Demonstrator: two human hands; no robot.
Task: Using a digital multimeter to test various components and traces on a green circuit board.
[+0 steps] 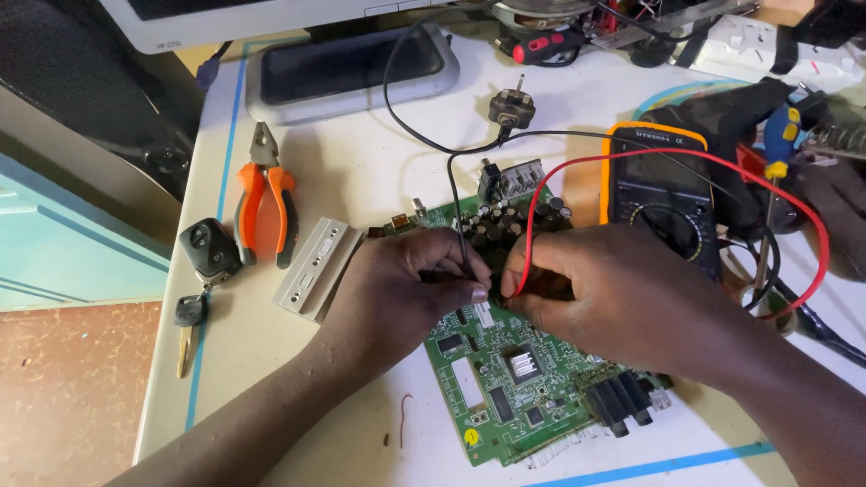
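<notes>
The left hand has its fingers curled nearly closed, thumb and forefinger pinching the black probe lead just above its tip; the right hand is closed the same way on the red probe lead. Both tips press down between the fingertips onto the green circuit board, which lies flat on the white table directly under both hands. The leads look thin, light and limp, so they are probably best held low on the stiff probe end. The board seems rigid but fragile, with a cluster of upright capacitors just beyond the fingertips; its bare edges look the safest grip. The yellow-edged multimeter sits beyond the right fingers, orange pliers well left of the left hand.
</notes>
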